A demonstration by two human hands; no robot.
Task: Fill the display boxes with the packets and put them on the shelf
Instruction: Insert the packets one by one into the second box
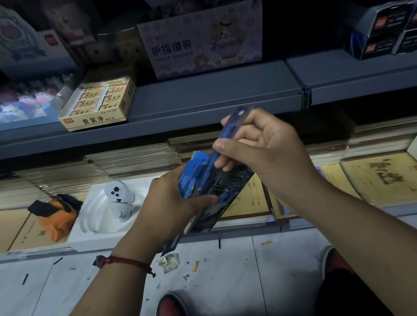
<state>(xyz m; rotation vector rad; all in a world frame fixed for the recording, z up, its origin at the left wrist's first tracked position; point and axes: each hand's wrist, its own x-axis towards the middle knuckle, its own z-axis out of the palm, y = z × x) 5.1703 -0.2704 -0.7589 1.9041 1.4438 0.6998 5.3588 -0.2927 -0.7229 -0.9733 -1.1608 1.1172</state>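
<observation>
Blue packets (193, 174) are held bunched in the left grip (170, 200), which is curled round them and what appears to be a dark patterned display box (230, 186). One long packet (225, 134) is pinched in the right grip (263, 146), below the front edge of the grey shelf (217, 87). Filling is judged under way; shelving is not yet done.
</observation>
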